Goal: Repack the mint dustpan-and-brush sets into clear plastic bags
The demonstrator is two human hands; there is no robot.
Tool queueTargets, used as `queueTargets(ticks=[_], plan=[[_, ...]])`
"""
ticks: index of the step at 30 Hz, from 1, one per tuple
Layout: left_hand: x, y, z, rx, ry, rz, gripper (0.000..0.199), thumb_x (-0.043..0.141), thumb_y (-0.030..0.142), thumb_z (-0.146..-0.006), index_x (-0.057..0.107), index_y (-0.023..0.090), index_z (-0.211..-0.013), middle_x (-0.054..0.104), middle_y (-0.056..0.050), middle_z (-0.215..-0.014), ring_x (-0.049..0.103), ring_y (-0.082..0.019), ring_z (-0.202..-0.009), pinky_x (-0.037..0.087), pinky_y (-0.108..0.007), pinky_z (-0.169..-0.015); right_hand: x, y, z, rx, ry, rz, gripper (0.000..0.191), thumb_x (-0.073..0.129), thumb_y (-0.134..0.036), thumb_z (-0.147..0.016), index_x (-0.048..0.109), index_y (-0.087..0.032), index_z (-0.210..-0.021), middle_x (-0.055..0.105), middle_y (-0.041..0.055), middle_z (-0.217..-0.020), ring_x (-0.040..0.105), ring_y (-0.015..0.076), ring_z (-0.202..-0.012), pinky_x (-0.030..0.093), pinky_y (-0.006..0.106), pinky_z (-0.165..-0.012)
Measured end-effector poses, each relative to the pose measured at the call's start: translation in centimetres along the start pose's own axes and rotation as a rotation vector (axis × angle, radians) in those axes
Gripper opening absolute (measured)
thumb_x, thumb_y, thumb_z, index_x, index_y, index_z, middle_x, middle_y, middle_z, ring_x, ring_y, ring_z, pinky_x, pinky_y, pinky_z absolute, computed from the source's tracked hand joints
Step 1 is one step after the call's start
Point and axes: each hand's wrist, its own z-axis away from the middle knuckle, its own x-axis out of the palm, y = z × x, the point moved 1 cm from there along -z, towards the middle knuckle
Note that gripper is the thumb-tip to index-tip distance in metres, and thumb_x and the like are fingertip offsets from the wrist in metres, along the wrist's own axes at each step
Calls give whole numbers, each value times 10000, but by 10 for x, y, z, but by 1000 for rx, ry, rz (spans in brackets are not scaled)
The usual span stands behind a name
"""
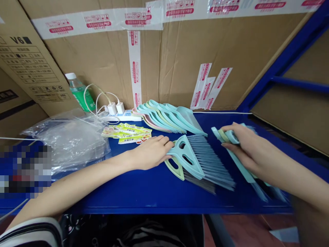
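Note:
Near the middle of the blue table, my left hand (pixel 153 152) is closed round the handle of a light-blue brush (pixel 187 156), whose bristles point right. A green brush (pixel 175 168) lies partly beneath it, its handle end hidden by my fingers. At the right, my right hand (pixel 244 151) grips several brushes (pixel 238 164) in light blue and green, bristles toward the front right; my fingers hide part of them. Behind, a row of overlapping dustpans (pixel 169 116) in light blue, green and pink rests near the cardboard.
Yellow-green printed packets (pixel 128 132) lie left of the dustpans. Clear plastic bags (pixel 74 140) cover the table's left part. A power strip (pixel 131 115) with chargers and a green-labelled bottle (pixel 81 92) stand behind. Cardboard (pixel 177 51) backs the blue table (pixel 123 195); a blue frame (pixel 280 61) rises at the right.

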Motion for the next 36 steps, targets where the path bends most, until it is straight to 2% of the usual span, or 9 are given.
queueTargets(ticks=[2, 4, 7, 10, 14, 18, 25, 31, 36], plan=[[1, -1, -2, 5, -11, -5, 243, 485, 337, -971, 557, 130, -1075, 586, -74, -943, 589, -225, -865, 479, -327, -751, -6, -1, 0, 1, -2, 1, 160, 359, -344, -940, 462, -284, -833, 596, 70, -817, 595, 259, -748, 528, 405, -663], [1, 0, -5, 17, -18, 6, 252, 468, 335, -979, 554, 125, -1090, 579, -78, -952, 586, -224, -872, 476, -323, -748, -5, -6, -1, -35, 19, 12, 136, 366, -334, -941, 475, -279, -884, 615, 77, -864, 609, 267, -805, 531, 426, -738], [1, 1, -11, 43, -11, 55, 259, 456, 332, -986, 547, 121, -1105, 581, -84, -970, 580, -219, -890, 472, -315, -757, 12, -17, -7, -117, -32, 3, 139, 368, -296, -937, 491, -247, -979, 641, 97, -944, 610, 292, -952, 488, 480, -892], [1, -1, -15, 29, -22, 156, 225, 484, 335, -975, 560, 130, -1031, 601, -80, -947, 585, -218, -897, 475, -316, -769, 36, -29, -14, -164, -183, -31, 171, 337, -179, -916, 496, -226, -877, 631, 90, -868, 619, 258, -836, 469, 493, -923], [-1, -8, -5, -81, 8, 344, 314, 592, 368, -919, 522, 147, -1130, 632, -91, -1019, 606, -232, -961, 495, -336, -807, 50, -35, -17, -161, -173, -23, 171, 339, -151, -919, 495, -221, -918, 652, 99, -923, 629, 266, -891, 430, 529, -973], [-3, -16, 20, -185, 40, 366, 681, 744, 415, -783, 394, 167, -1312, 589, -139, -1204, 570, -297, -1113, 490, -423, -898, 46, -33, -13, -115, -170, -67, 128, 406, -306, -950, 507, -229, -969, 659, 96, -937, 628, 279, -927, 445, 526, -953], [15, -18, 32, -179, -14, 332, 181, 594, 248, -904, 526, 159, -1045, 618, -107, -1035, 589, -261, -1021, 500, -381, -837, 48, -25, -11, -72, -177, -136, 236, 370, -358, -980, 554, -233, -1056, 683, 109, -1058, 621, 278, -1057, 395, 536, -1038], [13, -18, 25, -170, 20, 333, 315, 623, 197, -871, 491, 153, -1153, 633, -102, -1060, 597, -259, -1021, 513, -393, -850, 32, -20, -5, -58, -221, -134, 416, 406, -496, -963, 539, -241, -1263, 627, 121, -1271, 533, 290, -1250, 313, 590, -1109], [0, -21, 27, -147, -6, 325, 489, 625, 237, -863, 426, 140, -1300, 618, -132, -1172, 597, -268, -1073, 509, -402, -887, -1, 25, 28, 83, -122, 14, 612, 457, -588, -904, 461, -247, -1412, 519, 141, -1428, 464, 347, -1320, 425, 596, -1035]])
